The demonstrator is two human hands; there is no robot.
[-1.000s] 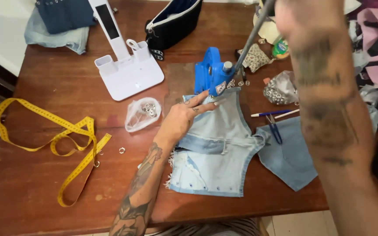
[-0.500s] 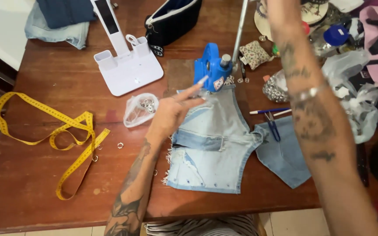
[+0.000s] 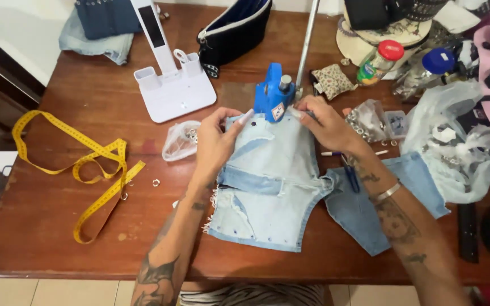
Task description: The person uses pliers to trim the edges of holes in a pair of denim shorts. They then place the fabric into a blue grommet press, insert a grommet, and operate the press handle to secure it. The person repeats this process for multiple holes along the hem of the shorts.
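Denim shorts [image 3: 267,187] under both hands' fingers [image 3: 244,117], against blue press [image 3: 273,99]

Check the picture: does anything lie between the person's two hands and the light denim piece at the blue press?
Nothing visible does. The left hand and the right hand both rest directly on the top edge of the light denim piece, either side of the blue press, with no object between.

Pale blue denim shorts [image 3: 267,192], studded hem, flat on the table, top edge under the blue press [image 3: 273,99].
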